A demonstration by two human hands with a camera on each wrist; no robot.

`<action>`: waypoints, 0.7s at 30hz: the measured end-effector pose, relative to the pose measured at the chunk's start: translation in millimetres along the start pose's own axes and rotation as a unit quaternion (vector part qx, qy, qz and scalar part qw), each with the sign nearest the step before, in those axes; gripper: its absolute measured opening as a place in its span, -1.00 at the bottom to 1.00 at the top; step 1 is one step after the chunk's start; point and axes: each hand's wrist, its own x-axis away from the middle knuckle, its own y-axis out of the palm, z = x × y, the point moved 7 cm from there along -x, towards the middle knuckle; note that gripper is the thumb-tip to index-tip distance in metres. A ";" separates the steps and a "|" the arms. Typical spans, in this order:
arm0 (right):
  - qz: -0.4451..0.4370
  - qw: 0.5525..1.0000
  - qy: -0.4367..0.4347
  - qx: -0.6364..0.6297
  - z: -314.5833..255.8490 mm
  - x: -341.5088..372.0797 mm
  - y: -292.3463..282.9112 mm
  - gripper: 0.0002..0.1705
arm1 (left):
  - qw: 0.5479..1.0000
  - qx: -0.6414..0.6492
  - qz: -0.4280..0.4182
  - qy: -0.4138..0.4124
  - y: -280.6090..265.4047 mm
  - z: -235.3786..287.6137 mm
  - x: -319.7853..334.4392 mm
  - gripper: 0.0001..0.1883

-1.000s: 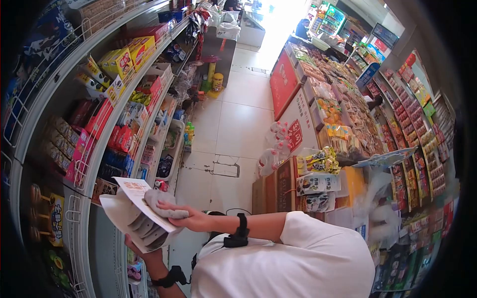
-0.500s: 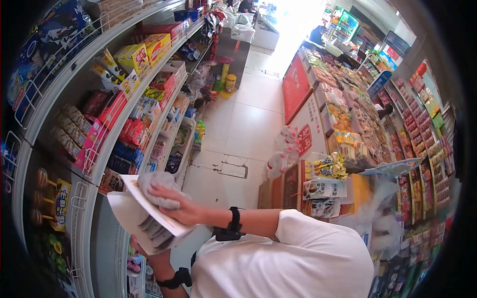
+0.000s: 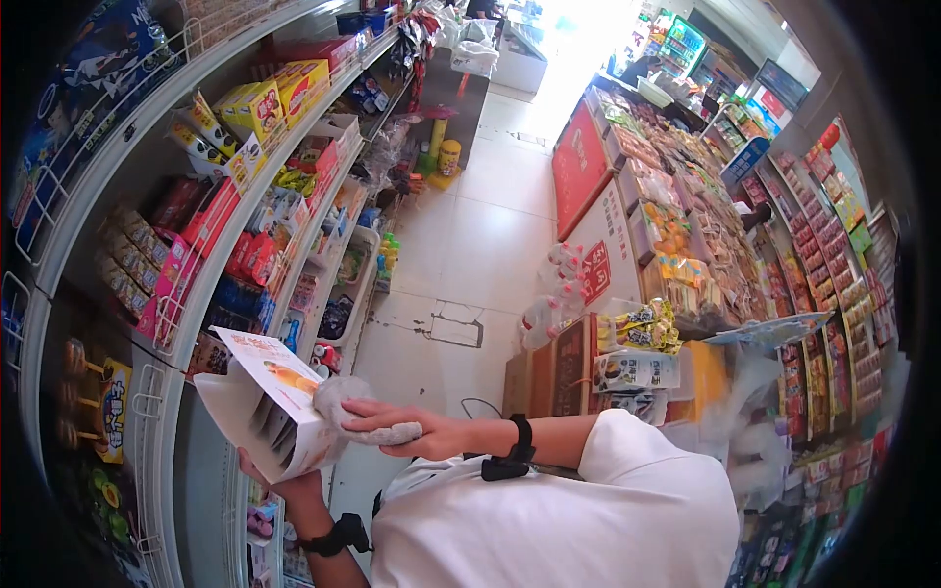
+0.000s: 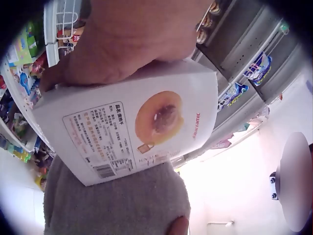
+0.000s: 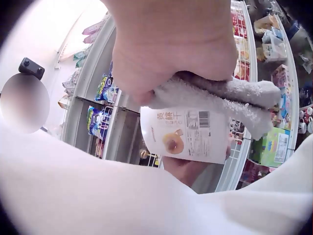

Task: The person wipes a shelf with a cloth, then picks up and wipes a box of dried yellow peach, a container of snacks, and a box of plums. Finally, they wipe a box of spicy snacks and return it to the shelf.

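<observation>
"Box (image 3: 284,382), yes, but where is it?"

"Up in the air, in front of the shelves (image 3: 69,240) on the person's left. It's white, its top stands open, and 1 pale flap (image 3: 227,416) leans outward. Something grey sits inside, too blurred to name."

"What's holding it?"

"The left hand (image 3: 289,487), gripping it from underneath in the head view."

"And the right hand (image 3: 431,433)?"

"That one grips a grey cloth (image 3: 343,397), fingers laid across it, and the cloth touches the edge of the box. The left wrist view has the cloth jutting out past that edge."

"Any print on it?"

"An orange fruit picture (image 4: 159,117), a block of small text (image 4: 95,132) and 1 barcode (image 4: 104,171) on the side facing the left wrist."

"What else is about?"

"2 black wrist straps (image 3: 510,448), 1 per arm, and a white shirt (image 3: 559,519). Yellow boxes (image 3: 302,90) sit on a shelf. Across the tiled aisle (image 3: 441,250), clear bottles (image 3: 562,269) with pink caps stand near a brown carton (image 3: 561,372)."
</observation>
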 end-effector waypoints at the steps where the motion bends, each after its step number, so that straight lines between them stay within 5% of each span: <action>1: 0.001 1.000 0.000 -0.001 0.7 -1.7 -0.4 -0.34 | 1.000 -0.001 0.000 -0.001 3.1 -5.5 1.1 -0.17; 4: 0.061 0.995 -0.045 0.058 0.6 -15.7 -10.4 -0.37 | 0.999 -0.033 -0.029 -0.010 13.6 -19.2 -0.2 -0.14; 7: 0.168 0.985 -0.047 0.012 25.6 -33.5 -36.0 -0.40 | 0.995 -0.027 -0.088 -0.049 23.7 -27.6 -0.7 -0.10; 14: 0.244 0.964 -0.047 -0.094 61.7 -83.0 -109.6 -0.48 | 0.967 -0.044 -0.211 -0.138 22.0 -40.4 8.0 -0.04; 15: 0.244 0.961 -0.039 -0.120 61.1 -87.2 -117.1 -0.48 | 0.979 -0.040 -0.140 -0.140 -11.2 -43.0 1.4 -0.01; 21: 0.234 0.966 -0.009 -0.107 59.9 -92.1 -118.2 -0.48 | 0.979 -0.002 -0.152 -0.133 34.8 -48.1 -4.9 -0.11</action>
